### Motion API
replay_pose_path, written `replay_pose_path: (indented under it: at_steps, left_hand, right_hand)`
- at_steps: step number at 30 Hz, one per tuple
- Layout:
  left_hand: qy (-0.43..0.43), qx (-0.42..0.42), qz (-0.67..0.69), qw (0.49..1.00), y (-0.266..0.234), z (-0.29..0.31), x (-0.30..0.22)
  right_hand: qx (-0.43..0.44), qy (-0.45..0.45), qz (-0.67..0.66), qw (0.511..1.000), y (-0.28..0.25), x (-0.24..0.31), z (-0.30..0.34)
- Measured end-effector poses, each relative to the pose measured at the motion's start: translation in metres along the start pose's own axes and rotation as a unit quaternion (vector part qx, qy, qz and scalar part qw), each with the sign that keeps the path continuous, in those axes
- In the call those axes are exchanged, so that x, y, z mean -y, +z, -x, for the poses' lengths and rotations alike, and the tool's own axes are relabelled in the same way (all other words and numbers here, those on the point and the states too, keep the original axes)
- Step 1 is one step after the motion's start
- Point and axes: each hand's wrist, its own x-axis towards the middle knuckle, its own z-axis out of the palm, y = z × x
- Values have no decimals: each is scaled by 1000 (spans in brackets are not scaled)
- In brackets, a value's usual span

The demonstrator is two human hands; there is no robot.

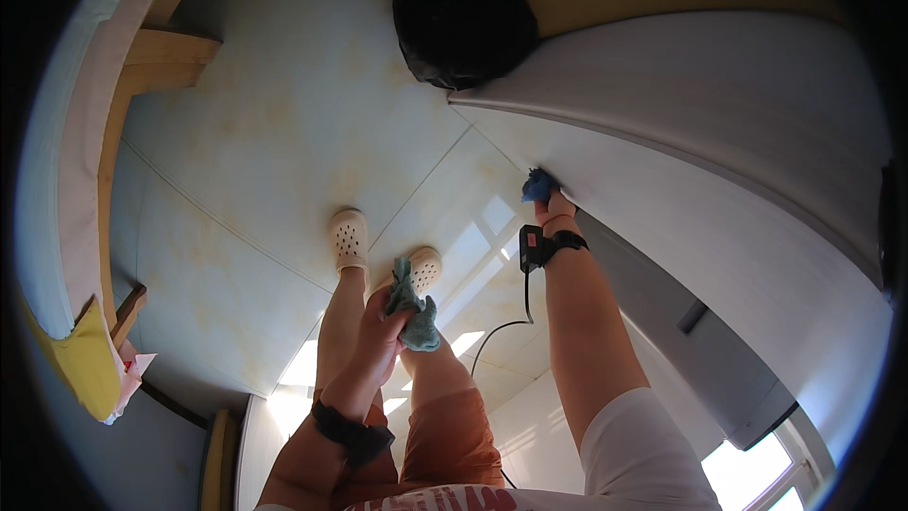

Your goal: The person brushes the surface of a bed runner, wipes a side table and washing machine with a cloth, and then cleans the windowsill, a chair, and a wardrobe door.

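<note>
My left hand [378,325] is closed around a crumpled grey-green cloth [419,325], held up in front of my legs. The cloth's loose ends stick out above and beside the fingers. Farther out to the right, my right arm is stretched toward a tall white panel [700,180]. At its end, my right hand [556,207] grips a bunched blue cloth [538,185] close to the panel's lower edge. Whether the blue cloth touches the panel or the floor, I cannot tell.
Pale clogs [349,237] are on my feet on the light tiled floor [255,132]. A black bag-like bundle [463,24] sits at the panel's far end. Wooden furniture [170,61] lines the left. A black cable [482,345] hangs from the device on my right wrist.
</note>
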Motion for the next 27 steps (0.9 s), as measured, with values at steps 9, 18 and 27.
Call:
replay_pose_path:
  at_steps: [9, 18, 27]
  left_hand:
    - [12, 83, -59, 995, 67, 85, -32]
    - [35, 165, -229, 959, 101, 172, -77]
    - [-22, 316, -391, 864, 179, 202, -84]
  right_hand:
    - [-37, -135, -195, 971, -54, 120, 207]
    - [15, -350, 81, 933, -28, 200, 466]
    - [141, -494, 338, 789, -58, 216, 539]
